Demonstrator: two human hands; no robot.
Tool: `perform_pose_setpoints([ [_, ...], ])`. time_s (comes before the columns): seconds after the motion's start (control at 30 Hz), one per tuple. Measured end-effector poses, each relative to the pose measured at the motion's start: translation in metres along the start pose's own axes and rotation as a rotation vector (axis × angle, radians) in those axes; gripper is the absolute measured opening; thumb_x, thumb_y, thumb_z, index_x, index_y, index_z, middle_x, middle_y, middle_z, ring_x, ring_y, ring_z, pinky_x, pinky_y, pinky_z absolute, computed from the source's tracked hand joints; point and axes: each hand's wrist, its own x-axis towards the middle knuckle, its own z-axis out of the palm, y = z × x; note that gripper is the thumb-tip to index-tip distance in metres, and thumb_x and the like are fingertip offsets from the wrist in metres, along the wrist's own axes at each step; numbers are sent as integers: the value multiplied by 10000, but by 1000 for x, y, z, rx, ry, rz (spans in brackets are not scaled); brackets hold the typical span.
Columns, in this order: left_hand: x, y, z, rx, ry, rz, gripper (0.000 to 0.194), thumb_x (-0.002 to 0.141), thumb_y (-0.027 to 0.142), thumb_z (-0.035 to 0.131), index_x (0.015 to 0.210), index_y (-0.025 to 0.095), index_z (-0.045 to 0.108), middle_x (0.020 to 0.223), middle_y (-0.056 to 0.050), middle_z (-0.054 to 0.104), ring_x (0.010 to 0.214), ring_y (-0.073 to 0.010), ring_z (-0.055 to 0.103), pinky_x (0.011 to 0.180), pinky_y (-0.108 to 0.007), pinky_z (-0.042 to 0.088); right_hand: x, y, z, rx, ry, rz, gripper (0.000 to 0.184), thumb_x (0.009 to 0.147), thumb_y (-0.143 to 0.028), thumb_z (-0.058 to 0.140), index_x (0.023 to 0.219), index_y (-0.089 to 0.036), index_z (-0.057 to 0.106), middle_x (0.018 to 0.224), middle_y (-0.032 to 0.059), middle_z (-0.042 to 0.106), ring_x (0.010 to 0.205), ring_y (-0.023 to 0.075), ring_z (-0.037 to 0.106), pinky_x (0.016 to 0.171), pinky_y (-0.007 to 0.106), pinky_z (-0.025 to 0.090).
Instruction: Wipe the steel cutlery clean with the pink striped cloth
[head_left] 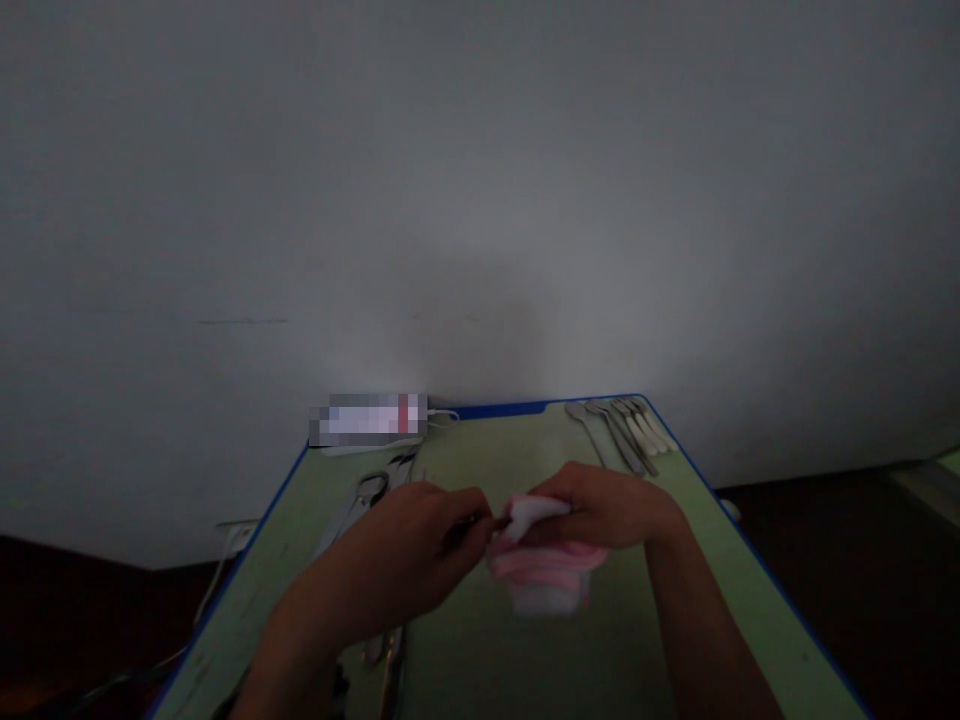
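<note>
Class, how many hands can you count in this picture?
2: the left hand, just left of the pink-and-white cloth, and the right hand, holding that cloth. No others show.

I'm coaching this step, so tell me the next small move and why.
Probably slide the pink and white cloth along the thin dark item: the left hand seems to pinch that item, while the right hand holds the cloth bunched up against it. Most of the item is hidden, so I can't tell what it is.
</note>
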Motion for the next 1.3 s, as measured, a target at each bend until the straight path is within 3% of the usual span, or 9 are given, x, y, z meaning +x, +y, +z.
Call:
perform_pose_setpoints([
  [0.23, 2, -9, -5, -69, 66, 24, 288, 937, 358, 339, 886, 215, 583, 696, 12, 598, 664, -145, 557, 608, -245, 363, -15, 3, -14, 6, 294, 21, 280, 844, -378, 493, 979, -201, 662, 807, -7, 664, 694, 119, 550, 628, 217, 398],
  [0.47, 3, -14, -14, -186, 270, 10, 300, 914, 349, 380, 772, 174, 579, 537, 54, 487, 477, -89, 462, 488, -201, 311, -22, -17, -11, 54, 697, 26, 257, 840, -309, 500, 1038, -234, 645, 884, -9, 676, 799, 150, 595, 699, 252, 426],
  [0.53, 0, -17, -15, -208, 270, 20, 306, 913, 346, 387, 756, 173, 585, 527, 58, 469, 470, -83, 445, 477, -194, 303, -24, -18, -12, 54, 621, -2, 276, 837, -282, 503, 1082, -238, 623, 970, -1, 672, 862, 156, 598, 745, 261, 429],
  [0.6, -2, -19, -15, -202, 219, 25, 314, 913, 348, 394, 743, 173, 592, 526, 56, 474, 467, -81, 438, 473, -194, 299, -26, -15, -14, 11, 428, -17, 316, 818, -234, 523, 1125, -240, 598, 1039, 9, 661, 899, 156, 595, 772, 261, 424],
  [0.7, -2, -15, -10, -153, 134, 34, 324, 916, 347, 392, 741, 177, 607, 549, 43, 521, 493, -88, 470, 501, -205, 311, -26, -9, -14, -94, 191, 37, 309, 786, -197, 550, 1087, -217, 621, 963, 27, 681, 843, 156, 603, 719, 248, 416],
  [0.9, 1, -9, -6, -117, 136, 42, 299, 909, 341, 403, 771, 195, 625, 580, 33, 568, 541, -106, 521, 540, -221, 331, -20, -2, -9, -96, 147, 82, 175, 752, -264, 601, 885, -192, 690, 740, 6, 678, 642, 127, 580, 567, 218, 375],
  [1.0, 1, -11, -10, -168, 219, 11, 307, 908, 347, 396, 754, 187, 609, 538, 43, 534, 485, -97, 497, 491, -208, 314, -18, -4, -10, 27, 381, 45, 165, 762, -248, 587, 888, -208, 687, 769, -10, 679, 675, 121, 584, 589, 210, 390],
  [1.2, 16, 15, 2, -235, 421, -22, 307, 926, 324, 349, 834, 200, 614, 531, 48, 536, 482, -106, 512, 508, -217, 322, 2, -10, -2, 369, 1372, 11, 221, 746, -372, 609, 833, -174, 650, 637, -27, 598, 541, 88, 486, 495, 198, 357],
  [1.3, 24, 30, 13, -304, 402, -44, 346, 939, 329, 321, 828, 202, 624, 493, 59, 507, 416, -97, 455, 484, -217, 304, 24, -9, 9, 653, 1591, 26, 338, 777, -483, 527, 745, -155, 601, 579, -27, 533, 495, 82, 434, 459, 207, 330],
])
